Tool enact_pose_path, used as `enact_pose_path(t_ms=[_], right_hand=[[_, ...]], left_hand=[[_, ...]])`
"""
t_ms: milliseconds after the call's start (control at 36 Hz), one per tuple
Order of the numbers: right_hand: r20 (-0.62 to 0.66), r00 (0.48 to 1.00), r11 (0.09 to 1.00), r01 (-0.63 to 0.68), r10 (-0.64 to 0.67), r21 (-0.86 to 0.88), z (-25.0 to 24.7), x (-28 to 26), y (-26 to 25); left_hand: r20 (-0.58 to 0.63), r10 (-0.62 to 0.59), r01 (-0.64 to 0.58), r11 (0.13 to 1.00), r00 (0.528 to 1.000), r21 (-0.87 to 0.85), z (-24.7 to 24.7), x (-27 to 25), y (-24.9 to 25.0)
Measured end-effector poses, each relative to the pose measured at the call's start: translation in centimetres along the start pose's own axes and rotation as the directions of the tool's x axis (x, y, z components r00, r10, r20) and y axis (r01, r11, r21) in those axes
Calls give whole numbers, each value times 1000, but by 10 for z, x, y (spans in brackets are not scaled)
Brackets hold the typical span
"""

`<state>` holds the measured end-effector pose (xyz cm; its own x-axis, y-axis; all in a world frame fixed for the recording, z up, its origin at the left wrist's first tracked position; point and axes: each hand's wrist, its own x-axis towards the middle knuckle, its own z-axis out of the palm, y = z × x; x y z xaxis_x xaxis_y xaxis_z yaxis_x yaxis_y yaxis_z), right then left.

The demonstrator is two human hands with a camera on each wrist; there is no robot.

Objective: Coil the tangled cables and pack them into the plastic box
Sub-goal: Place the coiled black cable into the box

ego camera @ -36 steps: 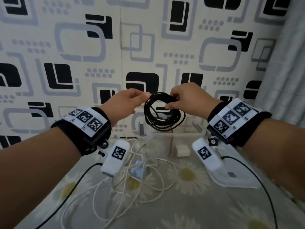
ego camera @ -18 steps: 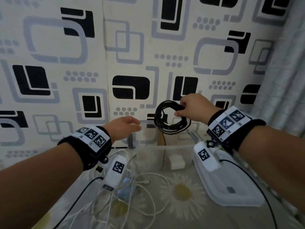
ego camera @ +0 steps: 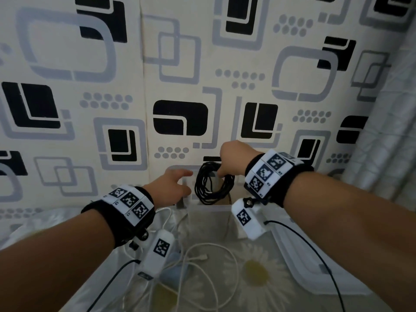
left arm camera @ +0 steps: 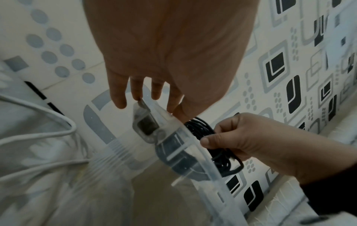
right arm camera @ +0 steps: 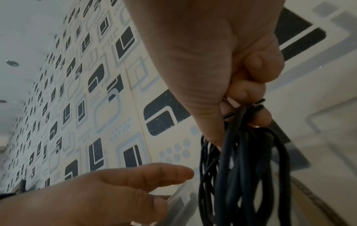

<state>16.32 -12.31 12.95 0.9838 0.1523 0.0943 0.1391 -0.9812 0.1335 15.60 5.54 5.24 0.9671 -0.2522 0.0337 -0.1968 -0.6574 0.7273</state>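
Observation:
A coiled black cable (ego camera: 211, 186) hangs upright from my right hand (ego camera: 221, 173), which pinches its top strands just above the open clear plastic box (ego camera: 209, 213). The right wrist view shows the thumb and curled fingers closed round the coil (right arm camera: 241, 168). My left hand (ego camera: 186, 181) is beside the coil, on its left, with straight fingers. In the left wrist view, the left hand's fingertips (left arm camera: 140, 97) touch the box's rim (left arm camera: 193, 152) at a latch. It holds nothing. Tangled white cables (ego camera: 202, 255) lie on the cloth in front of the box.
The box's clear lid (ego camera: 304, 255) lies flat to the right of the box. A patterned wall (ego camera: 180, 86) stands directly behind the box and a curtain (ego camera: 387, 131) hangs at the right. The surface is a daisy-print cloth (ego camera: 254, 271). Thin black camera leads (ego camera: 315, 248) trail from both wrists.
My left hand has let go of the black coil and dropped to the box's left rim. The right hand alone has carried the coil forward and down over the box.

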Motion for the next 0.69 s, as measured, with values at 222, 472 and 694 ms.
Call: enact_pose_path(t_ms=[222,472,694], right_hand=[[134,991,997,12,-1,-81,17,15,-32],[239,971,990,27,8,-141,35,23,-42],[209,978,991,23,6,-135,43,21,-37]], left_hand=[[35,-19,18,999,999,48,-2,-3,-5],[47,1,-6,993,999,116,-3,-2,-7],[47,9,-15,992,999,125,-3,-2,-9]])
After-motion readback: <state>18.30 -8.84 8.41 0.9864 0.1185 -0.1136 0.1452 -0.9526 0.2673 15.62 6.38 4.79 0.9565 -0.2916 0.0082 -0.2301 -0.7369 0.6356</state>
